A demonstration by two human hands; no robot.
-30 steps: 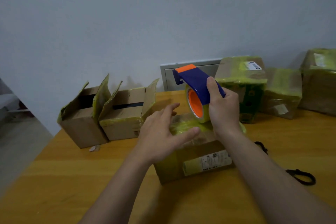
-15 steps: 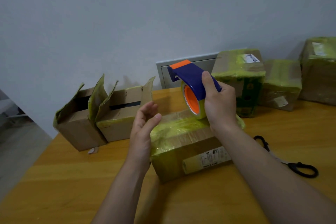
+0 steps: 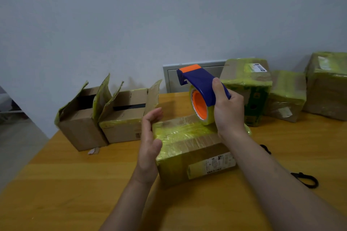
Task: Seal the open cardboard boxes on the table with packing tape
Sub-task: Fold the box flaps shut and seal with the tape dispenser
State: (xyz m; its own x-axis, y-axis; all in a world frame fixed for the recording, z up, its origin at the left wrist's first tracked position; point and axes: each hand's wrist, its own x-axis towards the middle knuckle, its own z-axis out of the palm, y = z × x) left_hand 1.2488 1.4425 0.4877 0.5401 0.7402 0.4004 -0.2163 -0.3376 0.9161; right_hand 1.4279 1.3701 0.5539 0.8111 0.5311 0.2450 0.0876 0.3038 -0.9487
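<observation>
**boxfan22:** Head cam question, what's on your desk right now, biggest stuff first?

**me:** Wooden desk against a grey wall. On the far right there are three sealed boxes in a row, all wrapped in yellowish tape. On the far left, two open boxes sit side by side and touching, flaps sticking up. Right in front of me is the box I'm working on, angled a bit, with glossy yellow tape across the top and a white label on the near side.

**boxfan22:** And your hands?

**me:** My right hand is wrapped around the tape dispenser. It's blue with an orange tip and orange core, and the roll sits at the back of the box top. I can't tell for sure whether it's touching. My left hand is open with the fingers loosely curved, palm against the left end of that box, holding nothing.

**boxfan22:** Anything small lying around?

**me:** Black-handled scissors on the desk to my right, partly hidden by my forearm. Also a little scrap by the nearest open box.
</observation>
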